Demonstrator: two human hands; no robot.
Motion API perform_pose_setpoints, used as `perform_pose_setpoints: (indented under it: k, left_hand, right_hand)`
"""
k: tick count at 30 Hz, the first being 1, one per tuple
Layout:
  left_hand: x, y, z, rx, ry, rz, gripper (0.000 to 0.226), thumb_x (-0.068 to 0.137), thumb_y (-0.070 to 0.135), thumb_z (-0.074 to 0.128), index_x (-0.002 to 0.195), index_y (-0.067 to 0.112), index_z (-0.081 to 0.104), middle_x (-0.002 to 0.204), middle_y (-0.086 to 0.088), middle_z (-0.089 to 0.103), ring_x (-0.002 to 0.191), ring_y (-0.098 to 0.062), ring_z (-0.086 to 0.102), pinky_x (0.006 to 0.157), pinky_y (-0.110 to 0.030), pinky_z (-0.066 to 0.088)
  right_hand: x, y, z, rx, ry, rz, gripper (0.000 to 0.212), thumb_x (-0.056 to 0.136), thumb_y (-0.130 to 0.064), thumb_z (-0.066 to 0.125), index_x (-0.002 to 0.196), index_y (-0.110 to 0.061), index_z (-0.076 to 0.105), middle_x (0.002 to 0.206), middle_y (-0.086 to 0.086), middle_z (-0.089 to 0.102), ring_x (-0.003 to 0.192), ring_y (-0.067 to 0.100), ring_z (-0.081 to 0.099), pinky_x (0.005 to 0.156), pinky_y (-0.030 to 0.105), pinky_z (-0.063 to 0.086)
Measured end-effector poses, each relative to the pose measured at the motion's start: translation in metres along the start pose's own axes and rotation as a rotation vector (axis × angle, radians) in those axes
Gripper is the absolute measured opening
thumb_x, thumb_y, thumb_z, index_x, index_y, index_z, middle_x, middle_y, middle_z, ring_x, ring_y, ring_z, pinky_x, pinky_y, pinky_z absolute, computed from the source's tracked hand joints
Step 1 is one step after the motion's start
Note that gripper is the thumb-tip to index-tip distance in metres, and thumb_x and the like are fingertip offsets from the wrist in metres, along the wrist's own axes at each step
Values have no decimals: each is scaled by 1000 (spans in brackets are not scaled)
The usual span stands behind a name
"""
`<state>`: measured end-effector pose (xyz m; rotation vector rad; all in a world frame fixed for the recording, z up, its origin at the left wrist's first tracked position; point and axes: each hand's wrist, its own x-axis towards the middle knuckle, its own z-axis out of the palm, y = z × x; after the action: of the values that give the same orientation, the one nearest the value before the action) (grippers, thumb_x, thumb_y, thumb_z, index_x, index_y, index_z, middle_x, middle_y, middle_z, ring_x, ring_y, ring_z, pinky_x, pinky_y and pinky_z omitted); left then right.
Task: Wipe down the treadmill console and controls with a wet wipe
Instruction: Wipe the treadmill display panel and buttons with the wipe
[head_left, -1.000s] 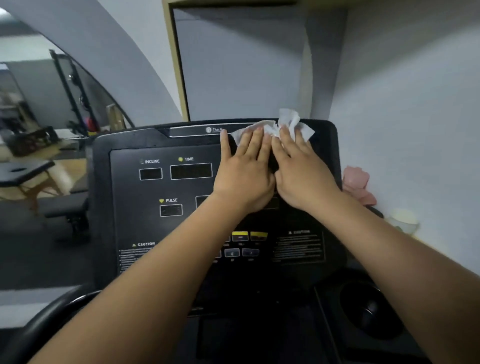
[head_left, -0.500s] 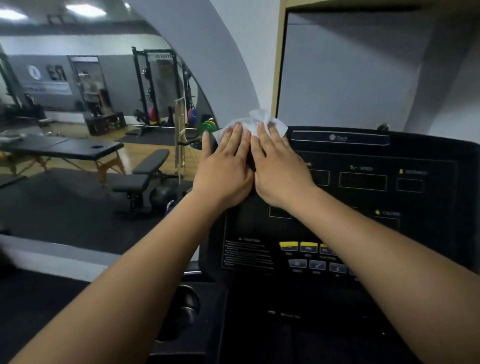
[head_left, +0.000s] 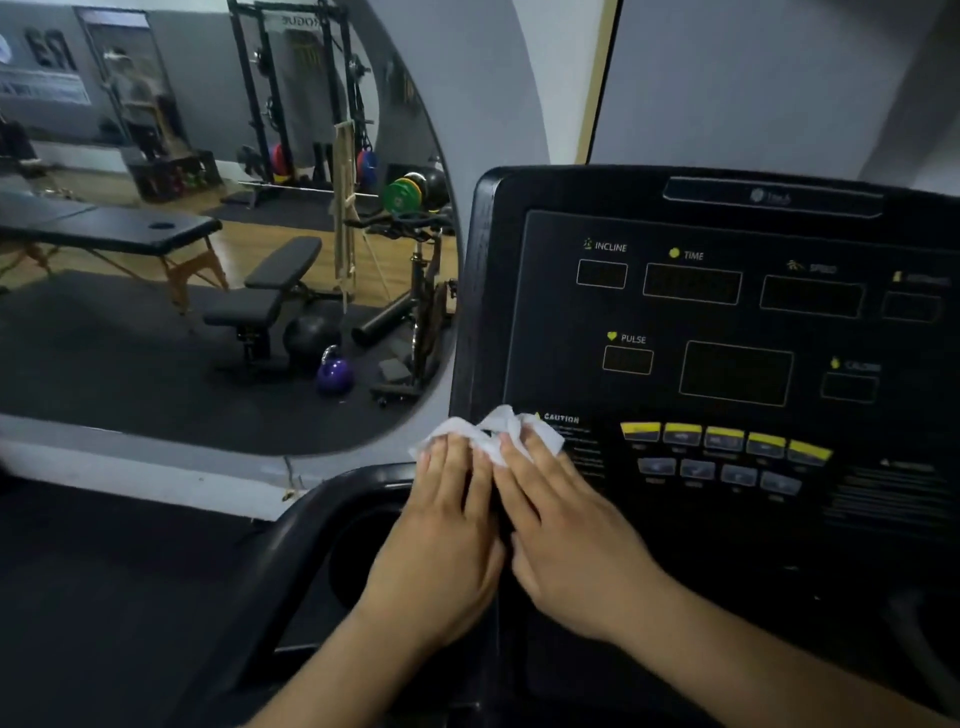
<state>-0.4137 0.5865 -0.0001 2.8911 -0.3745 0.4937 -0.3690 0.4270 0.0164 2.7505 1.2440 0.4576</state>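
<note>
The black treadmill console (head_left: 727, 322) fills the right half of the head view, with dark displays marked INCLINE, TIME and PULSE and rows of yellow and grey buttons (head_left: 722, 457). A crumpled white wet wipe (head_left: 493, 431) lies on the console's lower left corner, beside the CAUTION label. My left hand (head_left: 447, 525) and my right hand (head_left: 566, 530) lie flat side by side on it, fingers pressing the wipe against the panel. Most of the wipe is hidden under my fingers.
A round cup holder (head_left: 363, 556) sits in the black tray left of my hands. A large wall mirror (head_left: 208, 234) on the left reflects a bench, a purple kettlebell, a bike and a rack. Grey wall rises behind the console.
Both hands have slid the wipe down from the console's top left edge to its lower left corner. The camera has also dropped and turned, so the displays are uncovered.
</note>
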Motion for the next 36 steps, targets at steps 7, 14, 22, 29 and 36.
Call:
perform_pose_setpoints:
  k: [7, 14, 22, 29, 36]
  left_hand:
    - [116, -17, -67, 58, 200, -21, 77, 87, 40, 16, 146, -9, 24, 151, -34, 23, 143, -46, 16, 120, -51, 8]
    - [122, -13, -73, 3, 207, -20, 75, 87, 37, 19, 152, 1, 15, 160, -23, 8, 148, -39, 2, 121, -45, 0]
    - [15, 12, 3, 18, 62, 45, 68, 84, 28, 30, 146, 1, 36, 155, -17, 32, 145, -37, 23, 118, -50, 2]
    - [-14, 36, 16, 66, -7, -28, 69, 83, 31, 28, 149, 11, 35, 156, -7, 34, 144, -28, 29, 117, -60, 4]
    - [-23, 63, 19, -130, -12, -31, 73, 79, 29, 21, 147, 7, 35, 152, -11, 41, 145, -17, 26, 120, -51, 6]
  right_hand:
    - [81, 59, -78, -273, 92, 189, 64, 90, -34, 25, 150, -9, 25, 158, 10, 24, 145, 28, 20, 114, 64, 6]
    - [82, 64, -79, -213, 145, 263, 63, 93, -30, 31, 152, -12, 17, 161, 8, 14, 148, 26, 10, 114, 63, 2]
    - [-15, 17, -6, -130, 46, 152, 63, 89, -30, 29, 148, -9, 31, 158, 7, 24, 146, 24, 20, 115, 62, 10]
    - [-49, 0, 9, -8, -6, 178, 62, 88, -30, 27, 145, -9, 38, 154, 6, 34, 143, 22, 28, 115, 59, 16]
    - [-69, -7, 9, 85, 50, 267, 61, 82, -27, 32, 138, -9, 48, 142, 8, 51, 134, 20, 45, 115, 54, 22]
